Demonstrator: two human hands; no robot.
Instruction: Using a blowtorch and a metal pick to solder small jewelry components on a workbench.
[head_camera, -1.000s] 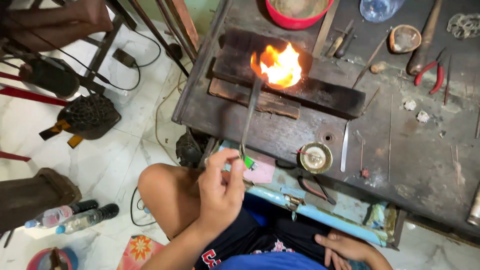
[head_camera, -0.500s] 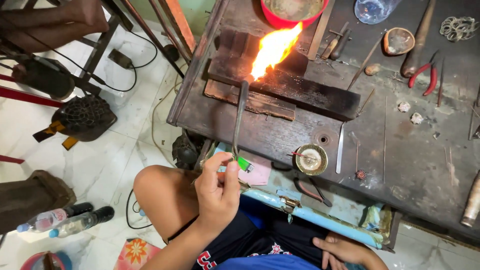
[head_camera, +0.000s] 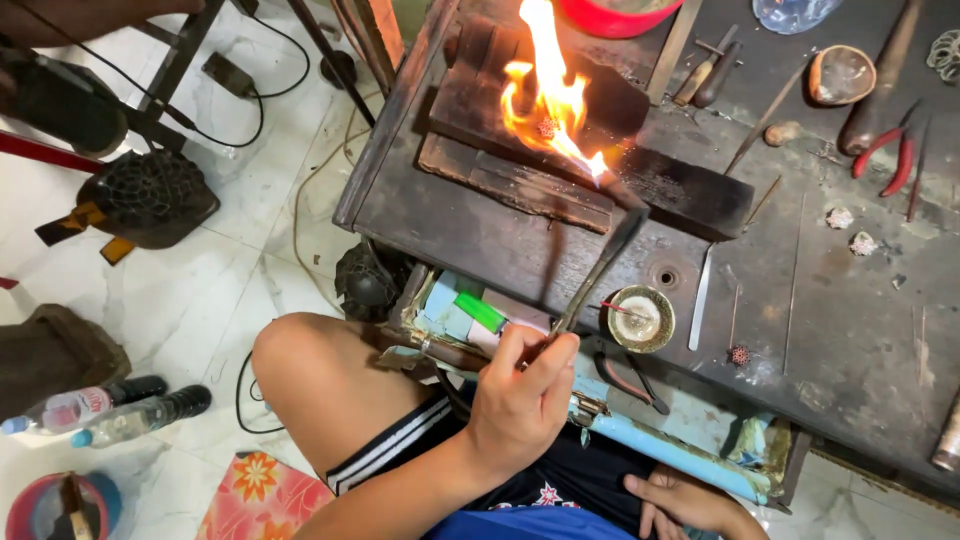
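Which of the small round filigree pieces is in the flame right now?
The filigree piece on the charred block, inside the flame. The other one lies on the bench by the brass dish.

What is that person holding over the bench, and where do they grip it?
The left hand holds a thin metal torch pipe by its near end; its far tip throws the flame. The right hand holds nothing.

Evenly daylit, soft and bright over the pale floor (head_camera: 180, 290) at nine o'clock. Blown out to white-yellow at the flame (head_camera: 545, 95) near twelve o'clock, casting faint warm glow on the dark bench (head_camera: 800, 330). Shadows weak. Mostly sharp; slight wide-angle stretch toward corners.
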